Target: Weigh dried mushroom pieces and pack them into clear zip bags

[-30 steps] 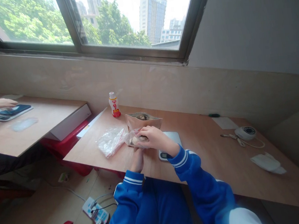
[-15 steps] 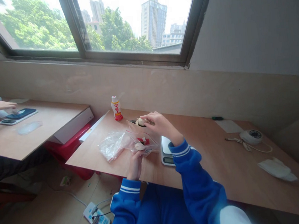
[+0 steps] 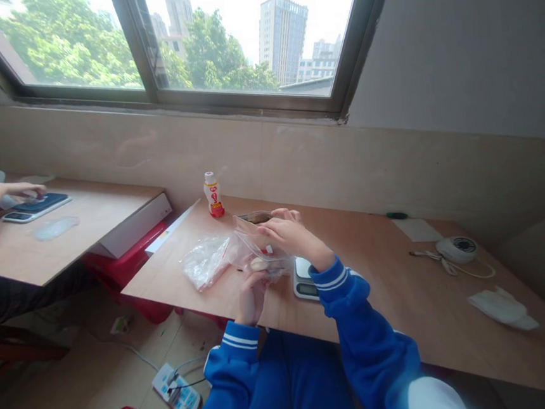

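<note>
Left-hand grip (image 3: 252, 297) pinches a clear plastic zip bag (image 3: 282, 267) near the front edge of the wooden table (image 3: 383, 265); a pale, rounded piece (image 3: 259, 265) shows inside. The right hand (image 3: 293, 233), closure unclear, is at an open brown paper pouch (image 3: 254, 217); the bag seems partly filled, unsealed.

1. Right hand (image 3: 292, 234): moved from the clear bag (image 3: 280, 267), in front of the brown pouch (image 3: 249, 226), to the pouch's mouth.
2. Co-worker's hand (image 3: 25, 189), left of the pouch: shifted farther over the dark-topped scale (image 3: 53, 202).

Bottle (image 3: 214, 195) behind bags (image 3: 205, 261) on table (image 3: 378, 271)
</note>
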`<action>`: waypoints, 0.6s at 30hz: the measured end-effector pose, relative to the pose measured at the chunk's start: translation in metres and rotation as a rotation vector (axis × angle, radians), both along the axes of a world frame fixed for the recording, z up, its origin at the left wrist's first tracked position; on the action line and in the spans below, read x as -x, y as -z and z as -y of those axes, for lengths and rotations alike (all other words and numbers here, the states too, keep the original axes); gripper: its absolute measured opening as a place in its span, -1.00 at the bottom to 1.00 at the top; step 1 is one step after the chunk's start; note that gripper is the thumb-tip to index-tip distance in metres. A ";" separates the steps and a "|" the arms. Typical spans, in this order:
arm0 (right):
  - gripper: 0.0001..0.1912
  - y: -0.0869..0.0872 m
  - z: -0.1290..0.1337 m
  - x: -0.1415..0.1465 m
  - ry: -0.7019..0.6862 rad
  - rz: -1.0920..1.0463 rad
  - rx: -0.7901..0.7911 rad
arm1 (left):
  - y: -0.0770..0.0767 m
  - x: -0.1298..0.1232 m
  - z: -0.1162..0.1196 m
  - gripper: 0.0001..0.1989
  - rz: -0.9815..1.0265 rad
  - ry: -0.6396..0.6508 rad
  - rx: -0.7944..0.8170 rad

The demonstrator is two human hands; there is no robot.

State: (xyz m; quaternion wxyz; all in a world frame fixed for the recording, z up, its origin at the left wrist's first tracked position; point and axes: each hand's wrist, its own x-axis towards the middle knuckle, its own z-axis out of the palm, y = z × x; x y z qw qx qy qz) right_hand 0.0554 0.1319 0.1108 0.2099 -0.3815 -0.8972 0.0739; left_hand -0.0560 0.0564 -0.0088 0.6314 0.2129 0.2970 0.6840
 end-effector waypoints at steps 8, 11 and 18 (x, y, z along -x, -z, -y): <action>-0.79 -0.009 0.022 -0.016 -0.292 -0.288 0.316 | 0.005 0.001 -0.002 -0.53 -0.033 0.006 -0.032; -0.87 -0.001 0.019 -0.012 -0.258 -0.170 0.414 | 0.007 0.000 -0.003 -0.50 -0.052 0.016 -0.078; -0.87 0.010 0.018 -0.009 -0.351 -0.055 0.298 | 0.003 -0.001 -0.003 -0.44 -0.062 0.014 -0.120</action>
